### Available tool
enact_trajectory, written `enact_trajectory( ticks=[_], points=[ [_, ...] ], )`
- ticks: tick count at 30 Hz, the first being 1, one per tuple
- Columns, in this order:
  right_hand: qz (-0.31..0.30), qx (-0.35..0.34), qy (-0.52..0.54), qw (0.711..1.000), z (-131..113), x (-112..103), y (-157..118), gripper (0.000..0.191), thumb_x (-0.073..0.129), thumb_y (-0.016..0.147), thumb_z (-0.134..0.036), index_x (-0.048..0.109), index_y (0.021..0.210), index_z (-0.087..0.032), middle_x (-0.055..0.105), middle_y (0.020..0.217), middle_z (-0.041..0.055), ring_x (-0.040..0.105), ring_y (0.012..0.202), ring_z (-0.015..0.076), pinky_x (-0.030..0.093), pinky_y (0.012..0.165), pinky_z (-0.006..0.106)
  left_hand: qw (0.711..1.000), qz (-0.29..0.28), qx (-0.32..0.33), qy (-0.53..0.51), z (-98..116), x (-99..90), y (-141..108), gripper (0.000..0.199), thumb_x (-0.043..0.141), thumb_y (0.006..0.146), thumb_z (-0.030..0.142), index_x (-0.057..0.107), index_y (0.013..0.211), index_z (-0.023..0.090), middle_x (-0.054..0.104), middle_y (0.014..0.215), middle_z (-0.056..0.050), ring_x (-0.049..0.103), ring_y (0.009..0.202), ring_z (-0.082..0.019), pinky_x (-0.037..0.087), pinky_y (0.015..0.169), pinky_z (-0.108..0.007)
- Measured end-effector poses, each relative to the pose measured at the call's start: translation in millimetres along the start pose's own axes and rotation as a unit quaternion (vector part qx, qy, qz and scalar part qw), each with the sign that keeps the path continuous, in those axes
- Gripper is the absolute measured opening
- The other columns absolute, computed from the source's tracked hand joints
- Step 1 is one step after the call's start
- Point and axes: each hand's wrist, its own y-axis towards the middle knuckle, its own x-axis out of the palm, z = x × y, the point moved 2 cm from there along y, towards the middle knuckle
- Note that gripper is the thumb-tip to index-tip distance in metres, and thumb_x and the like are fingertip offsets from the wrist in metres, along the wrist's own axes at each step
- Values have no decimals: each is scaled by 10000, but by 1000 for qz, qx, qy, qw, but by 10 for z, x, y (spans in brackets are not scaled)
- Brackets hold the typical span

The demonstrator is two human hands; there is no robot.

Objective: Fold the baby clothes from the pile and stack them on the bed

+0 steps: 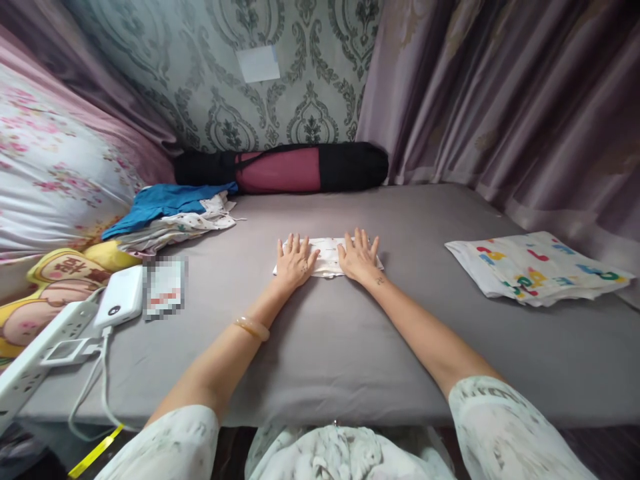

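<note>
A small folded white cloth [328, 257] with tiny marks lies flat on the grey bed sheet [320, 353], in the middle of the view. My left hand [296, 262] rests palm down on its left end, fingers spread. On the right end lies my right hand [360, 257], also flat with its fingers apart. Between the two hands a strip of the cloth shows; the parts under the palms are hidden.
Folded cloth with colourful prints [540, 267] lies at the right. A blue garment [167, 203] tops a clothes pile at the left, near a white power bank [120, 295] and power strip [50, 347]. A black and red rolled bag [280, 169] lies along the wall.
</note>
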Motion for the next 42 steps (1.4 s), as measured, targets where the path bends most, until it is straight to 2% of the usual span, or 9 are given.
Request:
enact_trajectory(
  ticks=[4,11,14,18,23,28,32,37,42],
  points=[
    [-36,45,-2,998,88,35,-6,607,209,1012,-443,325,1518,-129,207,1603,186,137,1475,340,77,1145,606,998,-46,-31,-11,-38,53,12,694,192,984,541,349,1493,96,312,1561,-196,223,1467,-329,117,1183,-553],
    [-55,43,27,997,94,43,11,604,225,1008,-446,313,1522,-140,174,1614,176,119,1478,345,115,1137,619,995,-79,-44,-39,-46,58,52,682,195,984,529,322,1505,108,249,1590,-187,170,1482,-336,137,1170,-563],
    [-59,38,91,993,234,-44,107,584,253,1004,-436,349,1505,-151,272,1584,172,254,1449,308,228,1137,534,993,-80,-50,-70,-127,12,102,604,248,982,517,414,1452,175,330,1560,-165,261,1452,-312,227,1145,-525],
    [-39,94,133,986,628,-233,241,418,381,974,-353,634,1255,-174,634,1289,142,594,1171,236,449,940,316,986,-41,-139,-76,-395,-101,166,502,361,949,486,588,1278,182,556,1362,-183,494,1276,-312,384,1023,-438],
    [-58,175,121,975,945,-308,206,316,520,916,-427,755,926,-216,747,937,92,676,930,211,469,760,269,969,-93,-213,-81,-662,-188,188,424,456,887,501,716,1016,190,706,1105,-168,597,1118,-362,410,917,-444],
    [-68,163,97,980,835,-206,165,345,572,860,-523,770,889,-242,728,1062,112,635,1065,252,449,892,350,952,-127,-241,-141,-664,-239,211,360,563,824,501,730,896,190,743,935,-126,659,972,-311,437,797,-362],
    [-70,148,84,983,713,-183,155,328,595,836,-487,761,982,-244,676,1215,116,591,1161,264,428,956,371,932,-130,-256,-223,-653,-261,209,313,670,710,465,712,788,165,680,644,-72,645,699,-236,410,589,-279],
    [-64,139,97,983,620,-272,71,301,599,827,-382,720,1057,-230,687,1207,106,619,1132,260,447,938,351,917,-120,-266,-271,-714,-225,202,318,711,592,479,641,616,170,552,454,-20,524,481,-184,338,469,-263],
    [-75,133,127,980,578,-354,4,310,599,821,-324,689,1097,-218,703,1178,108,643,1099,244,467,863,290,914,-124,-252,-293,-806,-135,245,284,732,559,470,642,615,206,529,403,24,484,467,-163,316,481,-245]
  ],
)
